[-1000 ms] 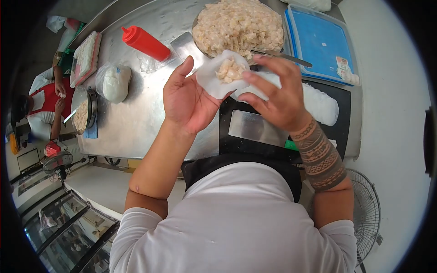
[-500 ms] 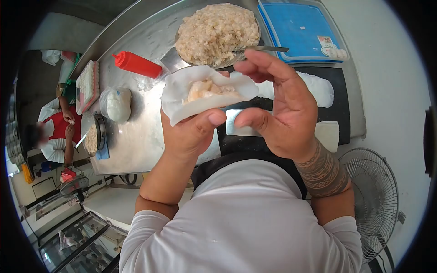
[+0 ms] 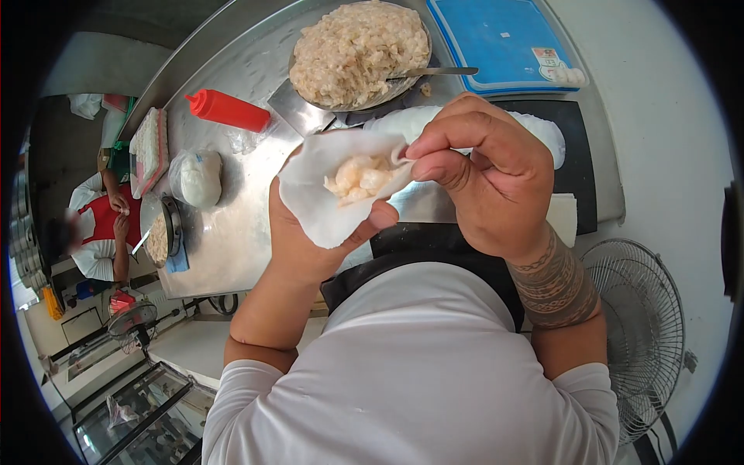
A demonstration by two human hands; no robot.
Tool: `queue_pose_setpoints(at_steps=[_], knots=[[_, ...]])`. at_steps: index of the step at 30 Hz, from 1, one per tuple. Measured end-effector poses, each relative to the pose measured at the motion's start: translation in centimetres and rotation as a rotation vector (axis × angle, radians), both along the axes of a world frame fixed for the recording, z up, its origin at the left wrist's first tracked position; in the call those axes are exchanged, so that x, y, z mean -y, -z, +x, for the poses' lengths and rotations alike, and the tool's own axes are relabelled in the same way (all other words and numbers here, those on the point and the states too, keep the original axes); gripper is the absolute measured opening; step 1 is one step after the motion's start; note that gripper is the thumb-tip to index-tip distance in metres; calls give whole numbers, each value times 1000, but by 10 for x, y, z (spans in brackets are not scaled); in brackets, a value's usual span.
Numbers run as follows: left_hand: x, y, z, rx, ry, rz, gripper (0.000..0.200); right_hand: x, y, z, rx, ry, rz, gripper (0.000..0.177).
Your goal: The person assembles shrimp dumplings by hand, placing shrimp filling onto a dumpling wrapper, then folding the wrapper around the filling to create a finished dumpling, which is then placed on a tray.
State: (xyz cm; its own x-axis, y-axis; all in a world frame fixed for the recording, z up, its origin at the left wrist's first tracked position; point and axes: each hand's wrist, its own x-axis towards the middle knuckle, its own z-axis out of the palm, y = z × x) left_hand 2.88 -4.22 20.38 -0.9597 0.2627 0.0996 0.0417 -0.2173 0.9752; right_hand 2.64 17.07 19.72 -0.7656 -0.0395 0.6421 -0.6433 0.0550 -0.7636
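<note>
A thin white dumpling wrapper (image 3: 314, 174) rests across my left hand (image 3: 310, 244), whose thumb curls up along its near edge. A lump of pale, chunky filling (image 3: 360, 178) sits in the wrapper's middle. With thumb and forefinger, my right hand (image 3: 496, 174) pinches the wrapper's right edge, which is gathered into a small fold there. Beyond my hands stands a heaped bowl of the same kind of filling (image 3: 360, 50), a flat metal spreader (image 3: 434, 71) lying across its right rim. Behind my right hand, white wrappers or dough (image 3: 542, 136) lie on a black board (image 3: 585, 167).
A red squeeze bottle (image 3: 229, 111) and a bagged white lump (image 3: 196, 178) are on the steel table (image 3: 240, 209). A blue-lidded container (image 3: 504, 43) stands at the back right. A wire fan (image 3: 639, 333) is beside my right arm. A co-worker (image 3: 101, 221) works at the left.
My right hand has gone from spread fingers to a pinch on the wrapper's right edge. The wrapper has tilted, showing more of the filling, and its right side is now folded.
</note>
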Motion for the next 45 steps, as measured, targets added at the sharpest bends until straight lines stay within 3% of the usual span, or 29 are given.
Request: queue_pose_setpoints(at_steps=[3,6,7,9,12,15,20,21,24,28,30,33,36,40,42,45], knots=[[1,-13,-10,-273,187,-146,64,2,-8,7,189,-68,-77,13],[-6,-11,-14,-335,128,-171,63,1,-4,4,118,-51,20,11],[-10,-9,-11,-336,127,-172,63,0,-4,4,117,-51,19,11],[-17,-4,-5,-177,8,100,61,-1,-4,4,23,5,128,15],[-16,5,-4,-121,65,147,60,-3,-7,5,-99,70,236,12],[-10,1,-3,-82,141,88,57,3,-13,14,62,112,83,11],[-17,-5,-6,-75,109,19,59,0,-9,9,25,97,111,10],[-29,-1,-2,-57,21,196,60,0,-8,10,34,109,102,9],[-25,10,-4,-49,106,235,59,-6,-6,8,-114,109,288,8],[-19,3,-5,11,170,147,54,-5,-9,15,-83,128,203,9],[-20,3,-8,-10,172,135,52,-5,-14,17,56,117,172,9],[-28,8,-8,-139,109,121,53,-6,-10,11,-59,112,242,9],[-31,8,0,-14,-7,296,53,-5,-10,11,-72,137,282,9],[-14,10,-8,35,156,193,55,-1,-13,14,-81,160,253,8],[-13,11,-13,-135,205,144,56,0,-19,16,73,119,191,8],[-17,8,-13,-96,129,118,53,-1,-12,12,55,105,197,8]])
